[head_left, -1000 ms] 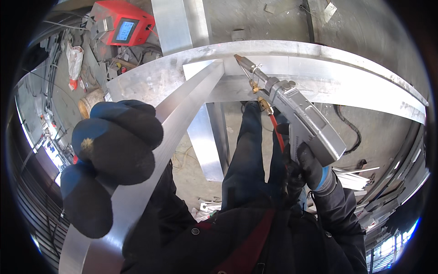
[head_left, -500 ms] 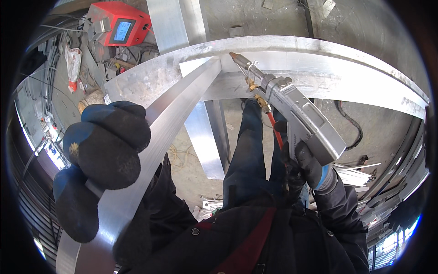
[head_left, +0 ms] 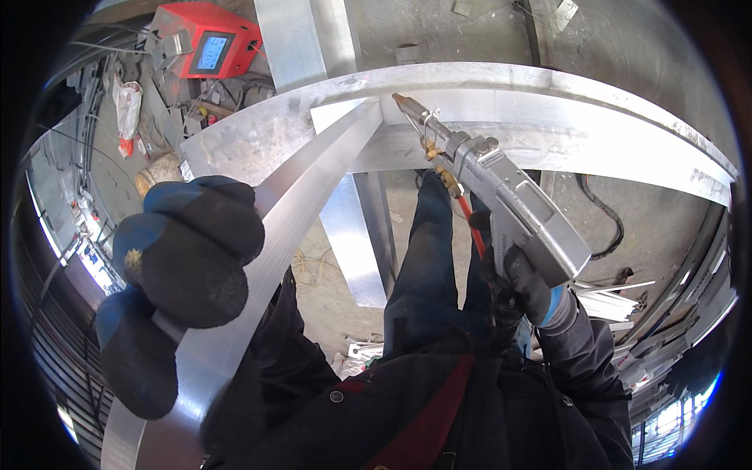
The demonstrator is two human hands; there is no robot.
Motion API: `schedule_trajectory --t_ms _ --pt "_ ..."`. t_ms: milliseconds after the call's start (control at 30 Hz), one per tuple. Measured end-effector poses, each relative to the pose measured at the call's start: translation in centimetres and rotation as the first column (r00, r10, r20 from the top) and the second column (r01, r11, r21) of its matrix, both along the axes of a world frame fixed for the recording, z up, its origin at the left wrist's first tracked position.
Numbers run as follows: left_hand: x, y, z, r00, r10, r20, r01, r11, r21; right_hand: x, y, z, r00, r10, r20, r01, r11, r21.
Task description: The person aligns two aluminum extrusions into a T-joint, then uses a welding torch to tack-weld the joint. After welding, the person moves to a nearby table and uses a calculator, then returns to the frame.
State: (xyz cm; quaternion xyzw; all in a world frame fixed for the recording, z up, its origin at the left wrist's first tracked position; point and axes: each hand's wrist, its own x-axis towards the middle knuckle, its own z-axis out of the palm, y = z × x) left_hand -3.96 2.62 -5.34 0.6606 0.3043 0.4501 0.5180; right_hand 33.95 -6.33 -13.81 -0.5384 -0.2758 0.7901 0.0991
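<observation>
My left hand (head_left: 176, 270) grips the angled metal bar (head_left: 313, 184); my right hand (head_left: 521, 286) holds the welding gun (head_left: 501, 196). If the bar slips, the nozzle could miss the joint with the curved beam (head_left: 548, 94).

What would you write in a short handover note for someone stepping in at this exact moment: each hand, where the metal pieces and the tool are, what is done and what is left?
Left hand, in a dark blue glove, grips the long flat silver metal bar near its lower end.
Right hand, in a black glove, holds the grey handheld welding gun by its grip.
The bar's far end butts against the wide curved silver metal beam.
The gun's nozzle tip sits at that joint.
Done: bar placed, gun aimed.
Left: no arc or bead shows, so the joint looks not yet welded.
Red box-shaped machine with a screen stands on the floor beyond.
</observation>
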Motion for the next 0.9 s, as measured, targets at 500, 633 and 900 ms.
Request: schedule_trajectory --t_ms 500,633,900 --pt "0.0 0.0 -0.2 1.000 -0.002 0.005 0.002 1.000 0.005 -0.7 -0.9 -0.7 0.999 -0.036 -0.015 0.037 0.997 0.063" --pt "-0.1 0.0 -0.4 1.000 -0.002 0.007 0.002 1.000 0.007 -1.0 -0.6 -0.6 1.000 -0.029 -0.008 0.029 0.999 0.038" --pt "-0.3 0.0 -0.5 1.000 -0.017 0.015 0.017 1.000 0.005 -1.0 -0.6 -1.0 0.998 -0.015 -0.063 0.017 1.000 0.025"
